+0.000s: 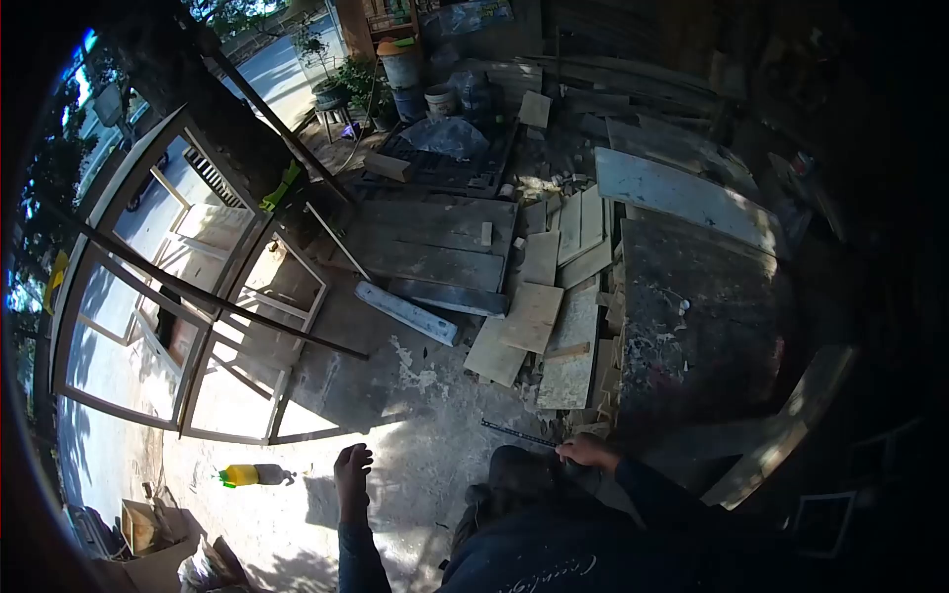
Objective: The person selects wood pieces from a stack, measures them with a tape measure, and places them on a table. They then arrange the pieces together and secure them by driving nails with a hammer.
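Strip [519,434], narrow, dark and apparently stiff, is held by one end in the right hand [590,452], with thumb and fingers pinched together on it. Along its length a row of small pale marks is shown; whether these are holes or printed divisions cannot be told at this size. Its outline is straight and its far end is pointed to the left and slightly away from the body, over the concrete floor [425,435]. It is seen just beyond a dark-clothed knee, near the lower edge of a heap of loose boards [532,316]; whether the floor is touched by it cannot be told. Against the grey concrete it is made out as a thin, almost black line, the pale marks being the only lighter detail. The left hand [353,469] is raised well apart from the strip, its fingers loosely bent and slightly parted. To the left of that hand, a yellow bottle [240,475] with a green end is laid on its side in bright sunlight. Farther off, a wooden frame [196,435] is stood on the left, while a large dark sheet [692,326] is laid to the right of the boards.
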Motion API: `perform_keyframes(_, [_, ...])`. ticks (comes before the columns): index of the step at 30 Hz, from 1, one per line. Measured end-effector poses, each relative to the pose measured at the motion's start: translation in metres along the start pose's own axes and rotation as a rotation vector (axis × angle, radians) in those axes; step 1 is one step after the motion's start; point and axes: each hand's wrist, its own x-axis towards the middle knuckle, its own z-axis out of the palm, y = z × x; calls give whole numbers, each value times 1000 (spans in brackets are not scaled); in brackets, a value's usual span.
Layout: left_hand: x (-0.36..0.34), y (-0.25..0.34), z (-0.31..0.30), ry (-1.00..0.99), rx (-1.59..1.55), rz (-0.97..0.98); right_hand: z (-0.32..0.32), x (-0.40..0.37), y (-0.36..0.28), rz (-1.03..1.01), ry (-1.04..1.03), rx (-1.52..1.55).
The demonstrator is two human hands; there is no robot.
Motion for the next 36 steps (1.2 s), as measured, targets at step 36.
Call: perform_keyframes(36, [1264,742,587,-565,619,410,-553,758,-308,648,283,35])
